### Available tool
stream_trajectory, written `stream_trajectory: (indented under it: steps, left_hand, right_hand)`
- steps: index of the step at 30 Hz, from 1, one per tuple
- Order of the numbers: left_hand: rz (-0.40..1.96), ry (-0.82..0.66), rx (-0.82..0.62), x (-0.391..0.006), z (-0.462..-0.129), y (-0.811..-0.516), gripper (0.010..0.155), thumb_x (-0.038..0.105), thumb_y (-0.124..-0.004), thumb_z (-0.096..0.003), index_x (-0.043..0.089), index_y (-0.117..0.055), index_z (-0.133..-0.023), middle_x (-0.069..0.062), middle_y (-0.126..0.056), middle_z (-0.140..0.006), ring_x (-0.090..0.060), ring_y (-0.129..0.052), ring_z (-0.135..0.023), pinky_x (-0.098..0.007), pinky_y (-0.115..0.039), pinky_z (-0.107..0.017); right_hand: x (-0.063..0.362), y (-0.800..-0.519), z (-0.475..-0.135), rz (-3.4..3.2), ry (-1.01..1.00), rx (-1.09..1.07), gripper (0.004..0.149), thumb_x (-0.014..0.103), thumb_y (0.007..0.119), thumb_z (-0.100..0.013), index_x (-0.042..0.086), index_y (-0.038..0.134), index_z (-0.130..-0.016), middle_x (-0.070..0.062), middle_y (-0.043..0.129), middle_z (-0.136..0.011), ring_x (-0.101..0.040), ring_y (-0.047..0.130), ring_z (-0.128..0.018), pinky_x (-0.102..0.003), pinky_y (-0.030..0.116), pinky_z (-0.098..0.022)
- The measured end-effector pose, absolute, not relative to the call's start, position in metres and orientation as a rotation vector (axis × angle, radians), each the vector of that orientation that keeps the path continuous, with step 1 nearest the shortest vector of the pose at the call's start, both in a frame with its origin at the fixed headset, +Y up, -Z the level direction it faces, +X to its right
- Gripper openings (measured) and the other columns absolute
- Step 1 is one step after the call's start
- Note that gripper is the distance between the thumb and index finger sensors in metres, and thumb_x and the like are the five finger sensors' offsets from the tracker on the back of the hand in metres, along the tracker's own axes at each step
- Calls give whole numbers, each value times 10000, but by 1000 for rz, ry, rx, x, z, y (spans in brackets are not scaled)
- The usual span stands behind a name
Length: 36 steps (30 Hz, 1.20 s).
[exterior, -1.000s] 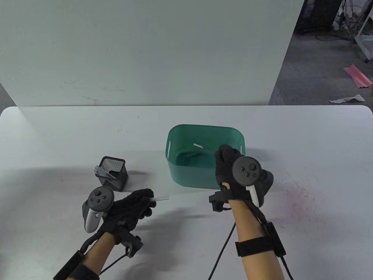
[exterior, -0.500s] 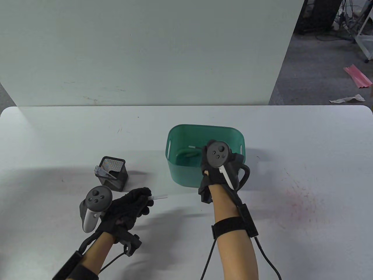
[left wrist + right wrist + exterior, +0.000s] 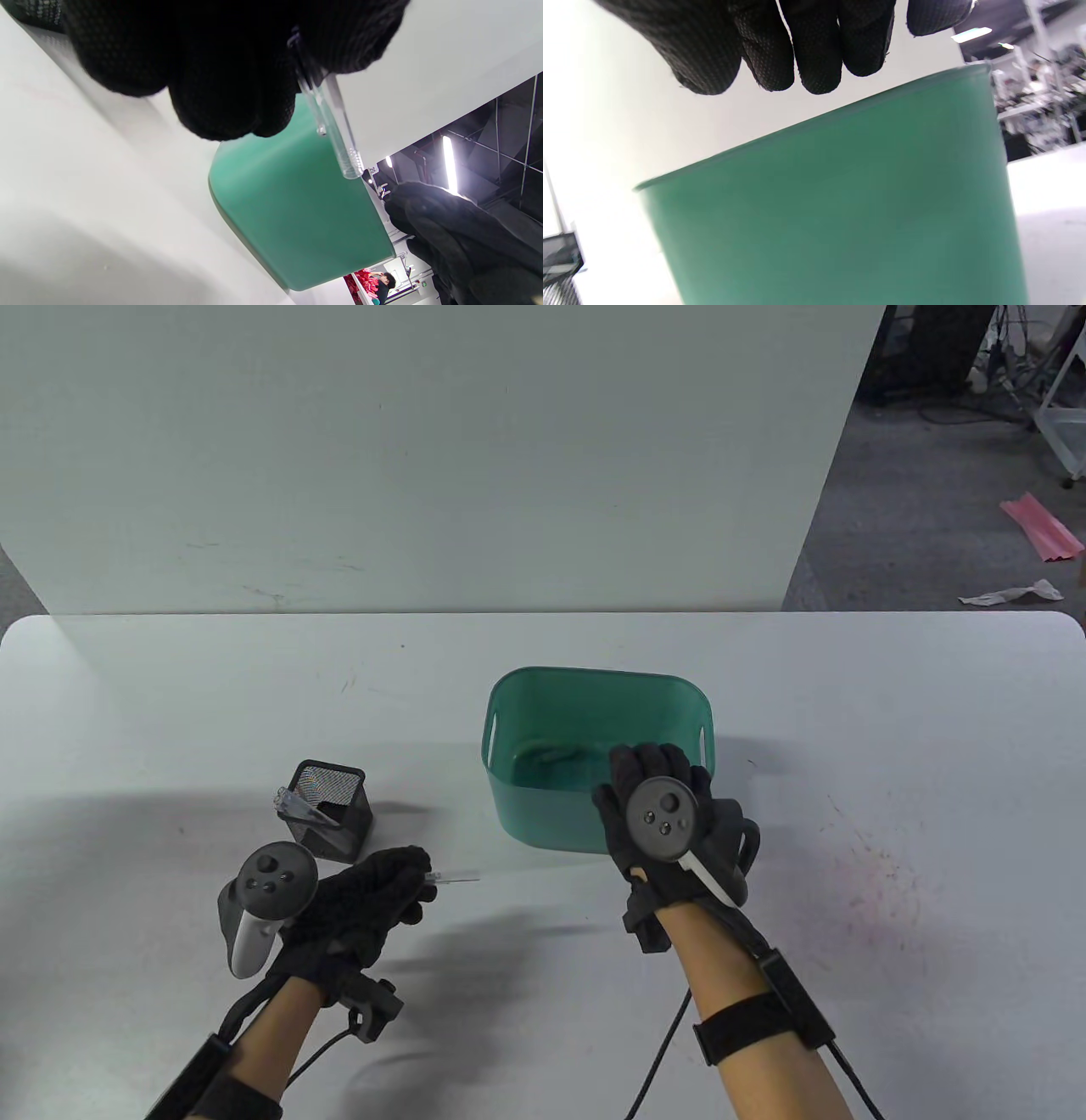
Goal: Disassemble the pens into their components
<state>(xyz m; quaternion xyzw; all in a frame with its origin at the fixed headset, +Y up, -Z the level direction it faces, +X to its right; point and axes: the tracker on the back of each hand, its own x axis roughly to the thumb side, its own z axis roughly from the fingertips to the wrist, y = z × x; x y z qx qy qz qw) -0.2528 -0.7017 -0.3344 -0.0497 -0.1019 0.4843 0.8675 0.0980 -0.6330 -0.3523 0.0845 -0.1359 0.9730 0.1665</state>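
Left hand (image 3: 365, 899), lower left of the table view, clenched round a clear pen barrel (image 3: 458, 879) poking out toward the right. Right hand (image 3: 670, 814), lower centre, released, fingers relaxed over the near rim of the green bin (image 3: 543, 823), holding nothing. Probably just past dropping a part. Next: barrel into the bin, then another pen from the mesh holder (image 3: 331, 810) at left.
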Motion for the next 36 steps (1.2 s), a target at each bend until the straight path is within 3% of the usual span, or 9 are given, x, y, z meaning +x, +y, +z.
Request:
stream_trajectory:
  steps: [11, 23, 30, 36]
  left_hand:
    - [988, -184, -81, -256, -335, -699, 466, 448, -817, -511, 257, -780, -933, -58, -995, -839, -206, -1087, -571, -517, -887, -495]
    - [880, -247, 17, -237, -335, -664, 460, 402, -775, -538, 265, -740, -976, -51, -971, -891, -194, -1088, -618, -507, -892, -529]
    - [762, -210, 81, -199, -353, -631, 466, 448, -760, -547, 285, -727, -982, -7, -979, -846, -170, -1075, -601, -490, -883, -535]
    - [547, -170, 106, -163, -376, -605, 463, 463, -737, -566, 320, -691, -1004, 21, -941, -900, -161, -1051, -669, -483, -867, -578]
  right_hand:
    - [95, -680, -304, 2841, -338, 576, 624, 545, 694, -608, 213, 537, -1112, -169, 491, -1183, -451, 451, -1079, -713, 380, -722]
    - [95, -699, -303, 2818, -174, 539, 624, 549, 671, -612, 209, 527, -1115, -182, 468, -1186, -462, 418, -1078, -716, 365, -719]
    - [99, -697, -303, 2794, -142, 503, 620, 545, 667, -614, 202, 534, -1113, -186, 479, -1182, -466, 426, -1075, -716, 370, -717]
    - [105, -696, -303, 2769, -133, 466, 616, 543, 664, -616, 196, 544, -1109, -187, 495, -1176, -469, 437, -1071, -714, 375, -718]
